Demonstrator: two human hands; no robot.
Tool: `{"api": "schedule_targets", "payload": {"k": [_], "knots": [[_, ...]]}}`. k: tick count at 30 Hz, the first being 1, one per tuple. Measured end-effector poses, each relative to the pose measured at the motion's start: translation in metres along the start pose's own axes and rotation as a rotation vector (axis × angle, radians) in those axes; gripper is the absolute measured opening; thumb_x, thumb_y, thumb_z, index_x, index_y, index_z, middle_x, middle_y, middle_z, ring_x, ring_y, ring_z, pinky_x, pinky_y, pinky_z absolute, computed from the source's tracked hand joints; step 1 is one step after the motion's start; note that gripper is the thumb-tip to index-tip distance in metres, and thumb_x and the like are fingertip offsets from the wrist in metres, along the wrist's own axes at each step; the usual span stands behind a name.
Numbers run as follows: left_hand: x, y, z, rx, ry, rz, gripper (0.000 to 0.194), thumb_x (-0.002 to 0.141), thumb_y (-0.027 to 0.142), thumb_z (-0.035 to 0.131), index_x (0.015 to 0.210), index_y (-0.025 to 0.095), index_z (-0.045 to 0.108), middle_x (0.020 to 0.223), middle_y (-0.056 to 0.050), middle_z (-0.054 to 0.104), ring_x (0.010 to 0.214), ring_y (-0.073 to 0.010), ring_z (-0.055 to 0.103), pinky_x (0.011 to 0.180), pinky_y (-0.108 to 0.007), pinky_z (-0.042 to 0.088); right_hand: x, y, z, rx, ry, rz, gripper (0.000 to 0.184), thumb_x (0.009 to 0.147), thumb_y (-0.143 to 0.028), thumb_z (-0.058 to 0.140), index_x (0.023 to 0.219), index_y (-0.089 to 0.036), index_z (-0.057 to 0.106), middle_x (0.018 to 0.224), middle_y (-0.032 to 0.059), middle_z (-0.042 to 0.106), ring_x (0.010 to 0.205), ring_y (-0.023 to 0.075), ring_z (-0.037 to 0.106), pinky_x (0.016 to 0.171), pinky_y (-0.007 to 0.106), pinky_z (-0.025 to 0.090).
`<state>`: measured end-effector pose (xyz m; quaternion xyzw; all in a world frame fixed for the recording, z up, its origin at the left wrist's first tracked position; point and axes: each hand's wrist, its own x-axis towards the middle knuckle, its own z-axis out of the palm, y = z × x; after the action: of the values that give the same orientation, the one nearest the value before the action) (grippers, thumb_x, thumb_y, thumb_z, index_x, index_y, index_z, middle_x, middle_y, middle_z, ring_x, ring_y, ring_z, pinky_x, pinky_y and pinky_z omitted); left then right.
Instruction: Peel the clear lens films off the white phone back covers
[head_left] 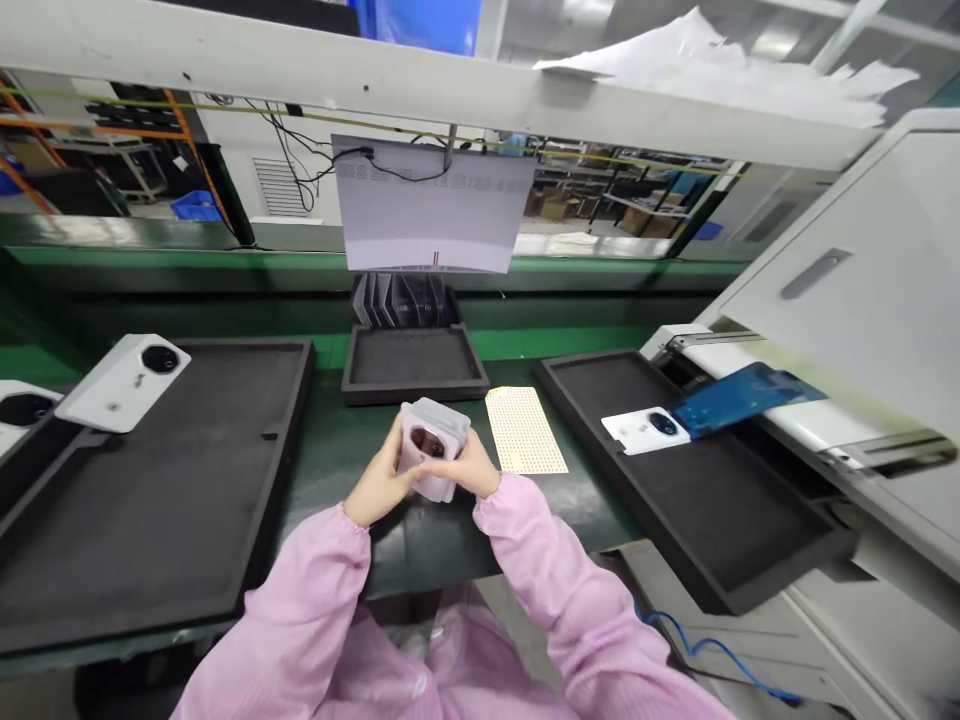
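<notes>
Over the dark green bench (330,490), both hands grip a small stack of whitish phone back covers (436,415) with a dark round camera opening. My left hand (382,480) is closed round its left side. On the other side, my right hand (472,464) has its fingers wrapped round the right edge. The thumbs meet across the front face, below the camera opening. How many pieces lie in the stack is hard to tell. Just to the right lies a pale sheet of small dots (526,432), perhaps stickers.
At left, a white phone cover (131,385) rests on the rim of a black foam tray (187,520). Behind my hands stands a smaller black tray (416,360). At right, another tray (697,510) holds a white cover (645,430) with blue film (739,400), beside a white machine (870,260).
</notes>
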<state>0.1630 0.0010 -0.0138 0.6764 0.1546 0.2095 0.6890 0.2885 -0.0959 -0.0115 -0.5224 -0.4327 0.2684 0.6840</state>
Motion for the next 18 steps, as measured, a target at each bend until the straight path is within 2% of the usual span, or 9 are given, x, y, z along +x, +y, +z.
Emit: {"api": "schedule_targets", "payload": {"k": [2, 4, 6, 8, 11, 13, 15, 18], "knots": [[-0.002, -0.007, 0.007, 0.082, -0.043, 0.052, 0.089, 0.069, 0.028, 0.07, 0.142, 0.02, 0.018, 0.148, -0.012, 0.026, 0.135, -0.0246, 0.024, 0.111, -0.035, 0.017, -0.007, 0.005, 0.003, -0.031, 0.045, 0.019, 0.053, 0.061, -0.031, 0.076, 0.11, -0.02, 0.058, 0.116, 0.0092, 0.061, 0.113, 0.0273, 0.054, 0.1, 0.043, 0.04], [-0.006, -0.009, 0.014, 0.148, -0.061, 0.072, 0.101, 0.065, 0.027, 0.073, 0.143, 0.02, 0.01, 0.148, -0.014, 0.023, 0.135, -0.0262, 0.025, 0.111, -0.037, 0.016, -0.013, 0.006, 0.004, -0.041, 0.083, 0.026, 0.046, 0.066, -0.03, 0.071, 0.108, -0.019, 0.058, 0.115, 0.0096, 0.061, 0.111, 0.0268, 0.055, 0.099, 0.044, 0.04], [-0.011, -0.008, 0.021, 0.169, -0.043, 0.065, 0.113, 0.056, 0.025, 0.078, 0.143, 0.02, 0.005, 0.148, -0.016, 0.024, 0.133, -0.0289, 0.028, 0.11, -0.041, 0.017, -0.018, 0.005, 0.004, -0.055, 0.083, 0.03, 0.046, 0.065, -0.028, 0.07, 0.109, -0.019, 0.057, 0.114, 0.0092, 0.061, 0.11, 0.0267, 0.056, 0.099, 0.043, 0.04], [-0.015, -0.007, 0.027, 0.175, 0.017, 0.057, 0.115, 0.052, 0.023, 0.08, 0.143, 0.022, 0.009, 0.145, -0.014, 0.03, 0.131, -0.0304, 0.032, 0.108, -0.043, 0.021, -0.022, 0.003, 0.006, -0.048, 0.099, 0.028, 0.057, 0.061, -0.025, 0.074, 0.114, -0.021, 0.053, 0.117, 0.0083, 0.059, 0.112, 0.0261, 0.054, 0.1, 0.042, 0.039], [-0.018, -0.007, 0.027, 0.1, 0.1, 0.0, 0.103, 0.049, 0.023, 0.081, 0.137, 0.027, 0.027, 0.138, -0.008, 0.041, 0.129, -0.0306, 0.035, 0.107, -0.041, 0.023, -0.025, 0.001, 0.01, 0.01, 0.281, 0.071, 0.07, 0.056, -0.023, 0.077, 0.118, -0.023, 0.044, 0.121, 0.0071, 0.054, 0.113, 0.0246, 0.052, 0.101, 0.041, 0.037], [-0.018, -0.007, 0.02, -0.026, 0.088, -0.084, 0.094, 0.048, 0.026, 0.082, 0.131, 0.026, 0.037, 0.133, -0.007, 0.046, 0.128, -0.0315, 0.035, 0.106, -0.041, 0.025, -0.023, 0.0, 0.012, 0.053, 0.355, 0.126, 0.061, 0.057, -0.026, 0.076, 0.111, -0.022, 0.047, 0.113, 0.0065, 0.057, 0.107, 0.0248, 0.054, 0.098, 0.042, 0.039], [-0.018, -0.004, 0.011, -0.138, 0.036, -0.158, 0.081, 0.058, 0.036, 0.076, 0.128, 0.026, 0.039, 0.125, -0.008, 0.053, 0.122, -0.0315, 0.043, 0.101, -0.044, 0.032, -0.018, -0.001, 0.014, 0.091, 0.301, 0.163, 0.05, 0.06, -0.031, 0.074, 0.103, -0.02, 0.05, 0.101, 0.0059, 0.061, 0.097, 0.0251, 0.059, 0.09, 0.043, 0.045], [-0.021, 0.003, 0.001, -0.265, -0.094, -0.238, 0.062, 0.075, 0.057, 0.051, 0.124, 0.02, 0.045, 0.112, -0.014, 0.062, 0.108, -0.0334, 0.056, 0.088, -0.05, 0.043, -0.008, -0.007, 0.016, 0.137, 0.169, 0.188, 0.048, 0.062, -0.036, 0.071, 0.102, -0.02, 0.05, 0.093, 0.0049, 0.063, 0.085, 0.0232, 0.062, 0.077, 0.039, 0.052]]}}
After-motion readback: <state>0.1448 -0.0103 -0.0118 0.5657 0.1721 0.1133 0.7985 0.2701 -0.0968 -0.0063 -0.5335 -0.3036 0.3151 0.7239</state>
